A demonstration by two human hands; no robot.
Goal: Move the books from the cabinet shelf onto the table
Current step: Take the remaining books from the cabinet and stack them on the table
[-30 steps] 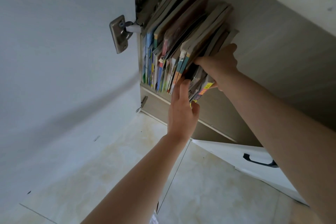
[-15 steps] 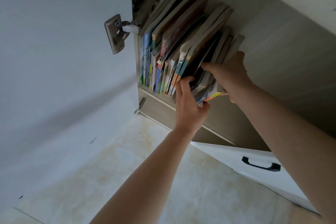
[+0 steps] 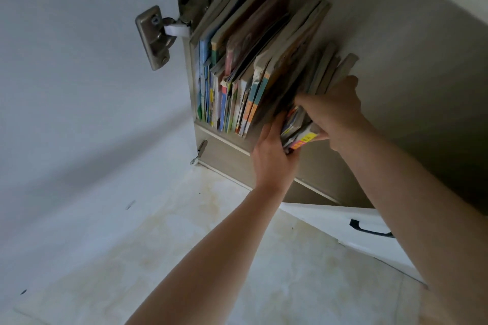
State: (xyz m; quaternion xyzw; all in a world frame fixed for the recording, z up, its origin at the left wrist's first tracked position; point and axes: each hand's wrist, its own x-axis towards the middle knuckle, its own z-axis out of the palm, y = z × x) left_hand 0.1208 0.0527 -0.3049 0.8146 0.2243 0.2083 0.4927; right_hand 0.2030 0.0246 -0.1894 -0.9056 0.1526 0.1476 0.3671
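Observation:
A row of thin, colourful books stands upright on the cabinet shelf, packed against the left wall. At the row's right end a small bundle of books with a yellow and pink spine sticks out past the shelf edge. My left hand presses on the bundle's left side and bottom. My right hand clasps its right side, fingers curled over the top. Both hands hold the bundle between them. The table is not in view.
The open white cabinet door fills the left, hung on a metal hinge. A lower white door with a black handle stands open at the right. Pale tiled floor lies below.
My left hand has closed in under the bundle and my right hand has slid around its right side. The bundle now sits tilted and farther out from the rest of the row.

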